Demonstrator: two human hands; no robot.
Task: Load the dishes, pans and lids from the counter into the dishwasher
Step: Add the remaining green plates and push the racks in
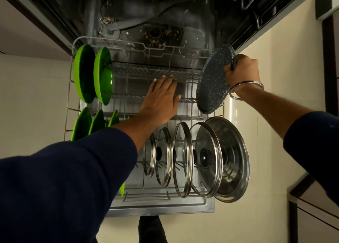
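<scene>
1. Below the open dishwasher, the pulled-out lower rack carries everything, its far edge toward the dark tub.
2. Along the rack's right edge near the front corner stands a steel lid, on edge, its face turned sideways; four glass lids stand in a row just left of it, all upright and parallel, knobs pointing left.
3. At the rack's far right corner a dark speckled pan is held on edge, tilted, its long axis running from the near rim up toward the far right corner, its flat underside facing left into the rack.
4. Green plates stand on edge at the far left corner, with more green plates along the left edge nearer the front.
5. The right hand is curled around the pan's handle at the pan's upper right rim, outside the rack's right edge; a metal bangle sits on that wrist.
6. The left hand lies flat with fingers straight on the rack's tines mid-rack, just left of the pan, not touching it.
</scene>
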